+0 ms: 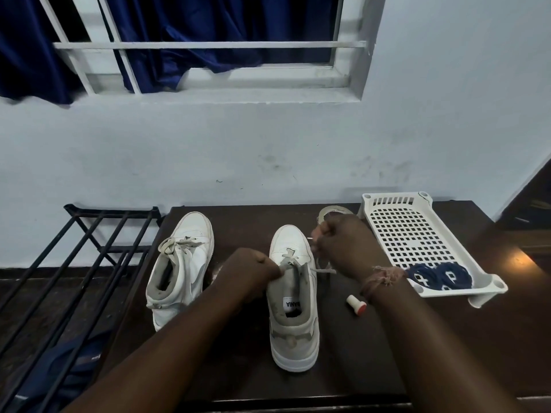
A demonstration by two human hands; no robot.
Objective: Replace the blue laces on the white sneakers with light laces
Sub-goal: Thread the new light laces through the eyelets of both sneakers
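The right hand hides its fingers and half the tape roll behind it.

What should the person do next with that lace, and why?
Probably pull the pale lace end taut with the right hand, then feed it through the next eyelet: the right-side white sneaker is laced only low down, while the left hand pinches its other end.
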